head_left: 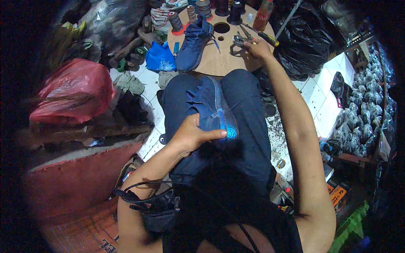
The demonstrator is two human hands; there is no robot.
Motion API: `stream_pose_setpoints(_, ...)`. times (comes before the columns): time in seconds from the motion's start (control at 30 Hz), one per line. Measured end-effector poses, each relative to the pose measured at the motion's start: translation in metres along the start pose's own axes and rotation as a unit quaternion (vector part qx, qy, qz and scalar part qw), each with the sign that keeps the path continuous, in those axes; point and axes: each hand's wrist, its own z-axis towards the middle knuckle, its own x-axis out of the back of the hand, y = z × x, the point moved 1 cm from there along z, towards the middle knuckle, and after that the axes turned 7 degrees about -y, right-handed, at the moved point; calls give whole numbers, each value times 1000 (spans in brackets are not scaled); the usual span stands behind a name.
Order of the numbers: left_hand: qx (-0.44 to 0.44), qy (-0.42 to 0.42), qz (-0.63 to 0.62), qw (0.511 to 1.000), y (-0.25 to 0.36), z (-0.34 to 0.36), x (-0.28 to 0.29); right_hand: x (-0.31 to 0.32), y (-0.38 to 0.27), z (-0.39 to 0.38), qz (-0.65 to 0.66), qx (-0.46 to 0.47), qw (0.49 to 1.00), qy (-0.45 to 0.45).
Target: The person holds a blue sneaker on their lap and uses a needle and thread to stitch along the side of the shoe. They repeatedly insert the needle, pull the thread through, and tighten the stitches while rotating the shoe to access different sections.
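Observation:
My left hand [196, 135] grips a dark blue sneaker [209, 101] by its heel, over my lap, thumb along the bright blue sole edge. A thread trails from it across my right thigh. My right hand [259, 48] reaches onto the round wooden board [232, 63], fingers curled at a group of metal tools [240, 41]; which one they grip is unclear. A yellow-and-black handled tool [270, 39] lies just beside it. A second dark blue sneaker [192, 48] sits at the board's left, its lace hanging loose.
Thread spools [175, 21] and a red bottle [263, 14] stand at the board's back. A blue cloth [160, 57] is left of it, a pink bag [71, 88] further left. A black bag [301, 42] and many small bundled bags [354, 118] are on the right.

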Motion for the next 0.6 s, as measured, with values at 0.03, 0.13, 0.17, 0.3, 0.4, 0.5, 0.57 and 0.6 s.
stream_pose_setpoints(0.03, -3, 2, -13, 1000, -1, 1, -1, 2, -6, -8, -44, 11, 999, 29)
stream_pose_setpoints(0.13, -19, 8, -47, 999, -6, 0, -4, 11, -29, -61, -94, 100, 987, 82)
stream_pose_setpoints(0.17, -32, 11, -57, 998, -7, 0, -5, 15, -38, -86, -103, 155, 977, 103)
stream_pose_setpoints(0.3, -60, 27, -40, 997, -15, -2, -7, 25, -73, -197, -45, 188, 981, 30)
stream_pose_setpoints(0.4, -94, 16, 34, 995, -22, -6, -9, 14, -92, -272, 14, 251, 964, -89)
stream_pose_setpoints(0.5, -116, 54, 64, 990, -28, -8, -13, 13, -90, -318, -112, 170, 943, -261)
stream_pose_setpoints(0.57, -121, 43, 65, 990, -30, -6, -15, 13, -85, -326, -93, 110, 945, -294)
stream_pose_setpoints(0.6, -110, 40, 65, 991, -29, -4, -15, 11, -82, -327, -64, 89, 955, -277)
